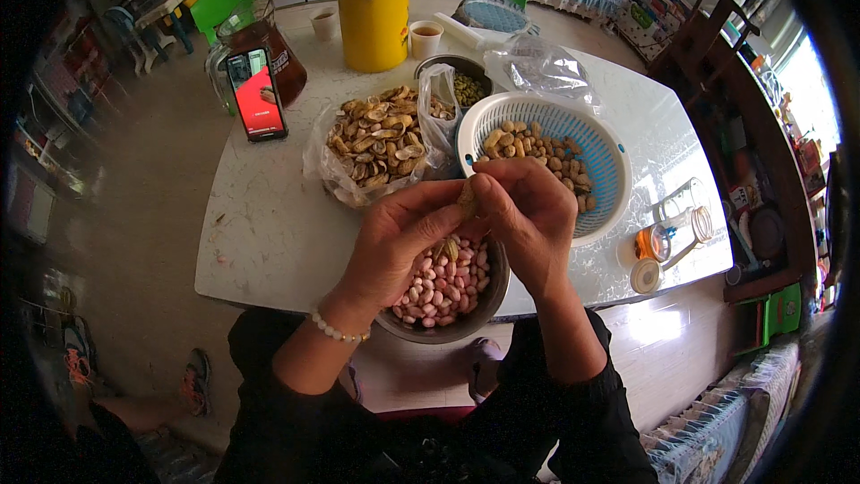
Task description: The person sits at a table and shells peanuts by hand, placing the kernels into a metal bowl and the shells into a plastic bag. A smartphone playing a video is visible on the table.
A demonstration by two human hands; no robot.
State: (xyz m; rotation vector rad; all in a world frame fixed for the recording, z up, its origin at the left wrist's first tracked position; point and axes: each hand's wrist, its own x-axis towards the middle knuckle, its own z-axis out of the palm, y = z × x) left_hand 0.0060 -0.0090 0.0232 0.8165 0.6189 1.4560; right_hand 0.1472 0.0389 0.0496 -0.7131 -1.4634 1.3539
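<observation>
Both my hands meet above a metal bowl point(498, 282) of shelled pink peanut kernels point(440, 286). Between the thumb and fingers of my left hand point(403, 232) is a peanut in its shell point(467, 200); my right hand point(531, 218) pinches the same peanut from the other side. A piece of shell point(447, 250) lies on the kernels. Behind my left hand, a clear plastic bag point(319, 158) holds a heap of empty peanut shells point(379, 138). Beyond my right hand stands a white and blue plastic colander point(615, 168) with unshelled peanuts point(537, 148), partly hidden by that hand.
On the white table point(269, 235) stand a propped phone point(257, 95), a glass pitcher point(285, 67), a yellow kettle point(373, 20), paper cups point(426, 40), a metal bowl of green pieces point(424, 67) and a glass jar point(685, 232). Another person's legs point(148, 411) are at the lower left.
</observation>
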